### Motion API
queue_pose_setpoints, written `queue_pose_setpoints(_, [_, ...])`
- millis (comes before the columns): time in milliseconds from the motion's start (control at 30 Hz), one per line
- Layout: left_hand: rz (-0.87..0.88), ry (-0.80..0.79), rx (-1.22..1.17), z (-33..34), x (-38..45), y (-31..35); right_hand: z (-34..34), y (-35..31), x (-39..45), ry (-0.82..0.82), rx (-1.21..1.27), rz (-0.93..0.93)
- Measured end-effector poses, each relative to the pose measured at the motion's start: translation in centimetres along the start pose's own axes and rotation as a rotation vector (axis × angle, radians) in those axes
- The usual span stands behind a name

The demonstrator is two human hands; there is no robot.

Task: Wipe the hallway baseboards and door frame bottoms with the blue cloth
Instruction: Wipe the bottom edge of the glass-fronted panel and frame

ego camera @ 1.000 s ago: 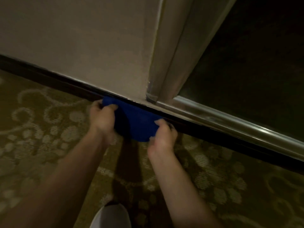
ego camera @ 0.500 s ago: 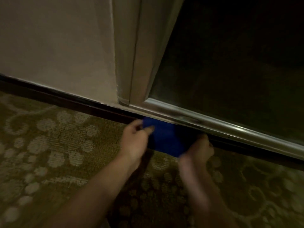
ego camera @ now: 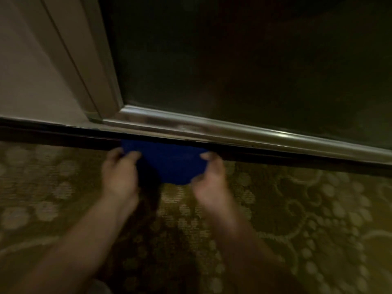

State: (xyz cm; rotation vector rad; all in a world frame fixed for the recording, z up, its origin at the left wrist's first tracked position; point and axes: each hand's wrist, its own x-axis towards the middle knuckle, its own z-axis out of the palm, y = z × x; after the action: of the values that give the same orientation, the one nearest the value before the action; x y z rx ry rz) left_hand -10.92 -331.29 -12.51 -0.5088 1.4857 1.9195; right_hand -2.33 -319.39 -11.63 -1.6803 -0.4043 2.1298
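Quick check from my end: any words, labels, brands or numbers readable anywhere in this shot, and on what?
None. No writing shows on the blue cloth, the dark baseboard, the metal strip above it, the dark panel or the patterned carpet. The picture is dim and motion-blurred, so fine print would not be readable.

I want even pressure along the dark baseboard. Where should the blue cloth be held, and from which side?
Probably by its two upper corners, from the carpet side, as now: left hand and right hand each pinch a corner, and the cloth lies stretched flat against the baseboard.
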Motion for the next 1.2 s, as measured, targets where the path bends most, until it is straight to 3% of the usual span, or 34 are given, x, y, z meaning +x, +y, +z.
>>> queue_pose_setpoints(100, [-0.014, -0.28, 0.145, 5.0, -3.9, -1.5, -4.8, -5.0, 0.9, 0.06, -0.044, -0.179])
queue_pose_setpoints(167, [-0.019, -0.401, 0.323, 7.6, -5.1, -2.1, -6.7, -7.9, 0.9, 0.101, -0.06, -0.249])
queue_pose_setpoints(267, [0.016, -0.502, 0.556, 9.0, -5.9, -2.6, -7.1, -9.8, 0.5, 0.033, -0.085, -0.295])
queue_pose_setpoints(367, [0.03, -0.383, 0.512, 7.1, -5.5, -2.7, -5.5, -8.8, 0.1, 0.004, -0.081, -0.249])
queue_pose_setpoints(567, [-0.082, 0.181, 0.041, -1.2, -1.9, 1.4, -0.5, -1.7, -3.2, -0.303, -0.174, 0.077])
queue_pose_setpoints(700, [-0.073, 0.086, -0.069, -4.6, -2.4, 3.7, 1.5, 1.1, -4.8, -0.368, -0.225, 0.011])
queue_pose_setpoints(867, [0.165, 0.106, -0.002, -4.5, -4.5, 5.3, 2.1, 0.8, -6.4, -0.359, -0.188, -0.042])
queue_pose_setpoints(967, [0.16, 0.083, 0.072, -5.6, -5.4, 5.8, 1.3, 1.8, -7.5, -0.376, -0.22, -0.023])
queue_pose_setpoints(1067, [0.118, 0.003, 0.148, -7.0, -6.1, 5.4, 0.1, 2.9, -8.4, -0.304, -0.259, -0.011])
queue_pose_setpoints(1200, [0.288, -0.167, 0.139, -8.1, -7.5, 4.0, -1.6, 2.5, -8.6, -0.355, -0.206, -0.17])
